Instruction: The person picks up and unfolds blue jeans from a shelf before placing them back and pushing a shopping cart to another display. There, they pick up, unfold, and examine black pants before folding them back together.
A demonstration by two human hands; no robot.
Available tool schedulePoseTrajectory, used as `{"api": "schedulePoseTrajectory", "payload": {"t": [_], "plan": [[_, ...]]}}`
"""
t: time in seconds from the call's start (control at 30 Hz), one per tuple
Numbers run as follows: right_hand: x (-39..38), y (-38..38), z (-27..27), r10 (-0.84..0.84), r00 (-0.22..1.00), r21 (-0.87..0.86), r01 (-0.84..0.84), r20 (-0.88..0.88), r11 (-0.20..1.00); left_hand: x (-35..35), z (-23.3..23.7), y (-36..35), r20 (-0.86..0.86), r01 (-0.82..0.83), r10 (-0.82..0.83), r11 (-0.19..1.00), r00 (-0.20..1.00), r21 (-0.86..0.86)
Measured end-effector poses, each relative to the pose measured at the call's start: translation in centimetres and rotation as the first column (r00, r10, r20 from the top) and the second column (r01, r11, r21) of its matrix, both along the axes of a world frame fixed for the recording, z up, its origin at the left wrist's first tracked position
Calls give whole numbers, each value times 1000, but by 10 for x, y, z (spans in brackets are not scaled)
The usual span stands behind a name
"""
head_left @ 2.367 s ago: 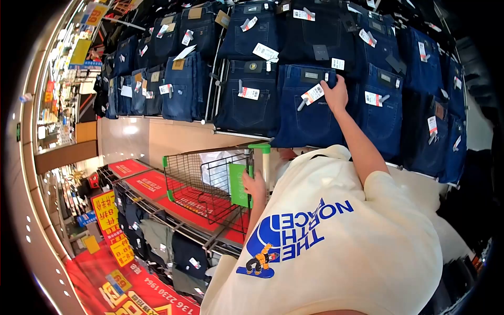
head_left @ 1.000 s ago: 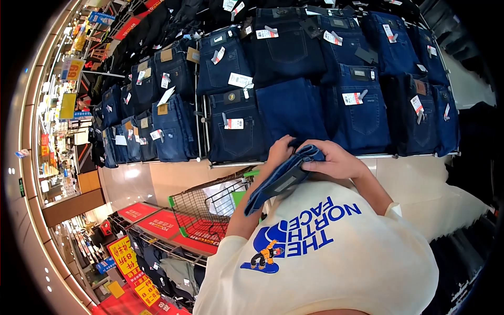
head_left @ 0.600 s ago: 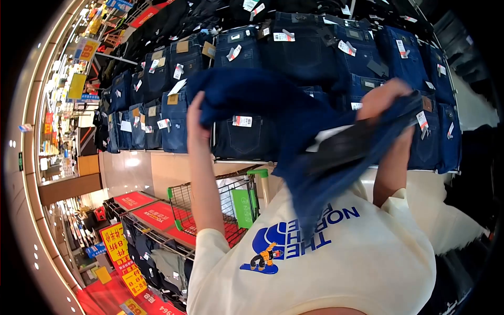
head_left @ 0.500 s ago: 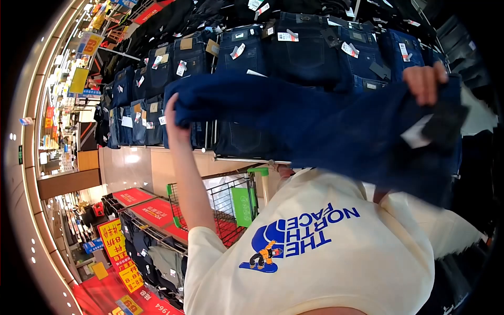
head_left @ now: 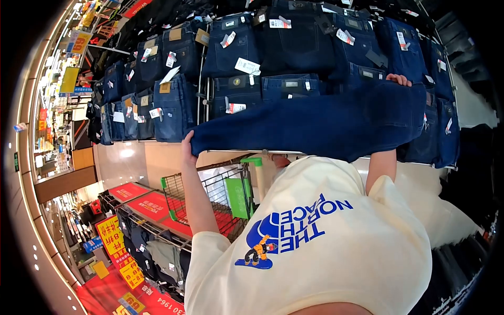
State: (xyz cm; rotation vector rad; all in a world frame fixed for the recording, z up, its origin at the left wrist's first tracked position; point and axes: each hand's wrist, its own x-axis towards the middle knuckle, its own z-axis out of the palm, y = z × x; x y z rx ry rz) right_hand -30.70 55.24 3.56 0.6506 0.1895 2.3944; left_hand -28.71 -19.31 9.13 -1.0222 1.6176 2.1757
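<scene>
A pair of dark blue jeans [head_left: 299,123] is stretched sideways in front of my chest, folded lengthwise. My left hand [head_left: 189,147] grips the leg end, fingers behind the cloth. At the other end my right hand [head_left: 399,80] holds the waist part from above; only its fingertips show over the edge, and the forearm passes behind the denim. A back pocket outline shows faintly near the right end. Just behind hang folded jeans [head_left: 296,47] with white and red tags on a display rack.
A shopping cart [head_left: 205,197] with green trim stands below my left forearm. Lower left, a rack of folded trousers [head_left: 163,257] sits beside yellow price signs [head_left: 111,236]. More dark clothes [head_left: 451,273] are at the lower right. A store aisle runs along the left.
The jeans have swung from a slanted, blurred position to nearly level and taut. My right hand has moved left, and the dark tag at that end has turned out of view.
</scene>
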Motion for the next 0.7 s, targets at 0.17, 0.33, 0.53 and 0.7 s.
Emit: {"api": "schedulePoseTrajectory", "payload": {"t": [0.17, 0.33, 0.53, 0.7], "plan": [[8, -4, 14, -1, 994, 26, -2, 110, 1000, 2, 15, 11, -43, -61, 55, 987, 998, -149], [3, -17, 81, 5, 990, 111, -21, 140, 994, -20, 58, 5, -309, -23, 17, 1000, 951, -15], [-4, -35, 112, 13, 986, 169, -42, 166, 985, -40, 106, 8, -527, 32, -24, 999, 850, 7], [-3, -58, 79, 15, 969, 151, -54, 247, 987, -38, 69, 1, -495, -7, -58, 992, 867, -128]]}}
